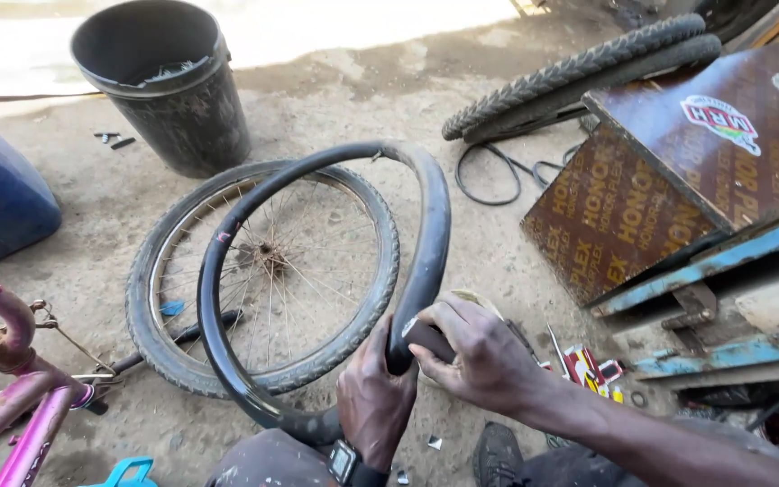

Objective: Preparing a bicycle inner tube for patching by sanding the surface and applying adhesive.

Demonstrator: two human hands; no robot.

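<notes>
Both hands grip black inner tube (426, 234) near its bottom bend: left hand (373, 397) wrapped below, right hand (475, 353) clenched just above. Tube loops up over bicycle wheel (268, 271) lying on dirt ground (335, 108).

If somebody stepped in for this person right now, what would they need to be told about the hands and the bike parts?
Left hand: closed around the lower curve of the black inner tube.
Right hand: gripping the same tube just to the right, thumb over it.
The tube is out of the tyre, held up as a loop in front of the person.
The spoked wheel, tyre on, lies flat on the dirt behind the tube.
A black bucket stands beyond it; a pink bike frame lies at the left; small packets lie at the right.
Whether the tube is patched cannot be told.
</notes>
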